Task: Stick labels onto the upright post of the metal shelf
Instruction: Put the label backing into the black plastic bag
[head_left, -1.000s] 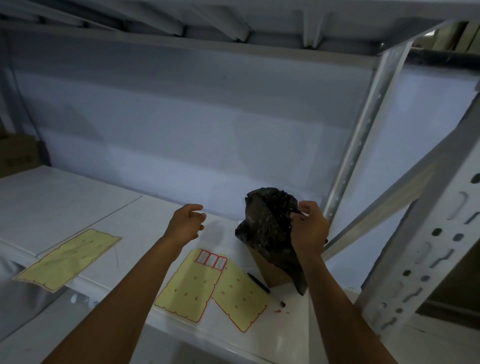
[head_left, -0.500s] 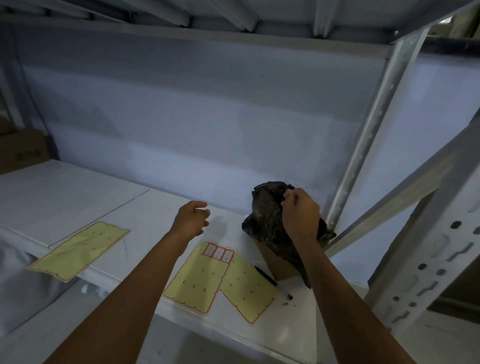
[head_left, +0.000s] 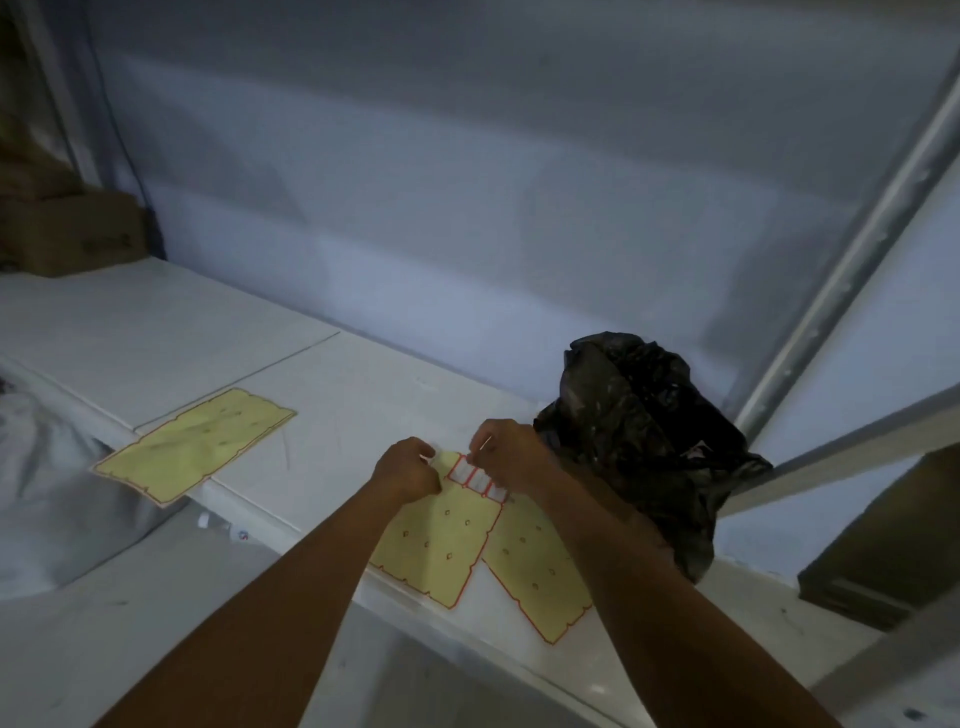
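Picking at the labels on the yellow sheet

Both hands meet at the top of a yellow label sheet (head_left: 436, 545) that lies flat on the white shelf board (head_left: 156, 322). The left hand (head_left: 408, 470) has its fingers curled and pinches the top edge of the sheet. The right hand (head_left: 511, 457) has its fingers curled too, and its fingertips pinch at the end of the short row of white labels (head_left: 475, 478) with red edges. A small white bit shows between the hands; I cannot tell what it is.

A second sheet (head_left: 535, 577) lies just beside the first, partly under the right arm. A third sheet (head_left: 195, 444) lies well apart on the left. A crumpled black bag (head_left: 639, 431) sits just behind the right hand. The grey upright post (head_left: 826, 301) stands behind the bag, well apart from both hands. A cardboard box (head_left: 72, 234) sits far left.
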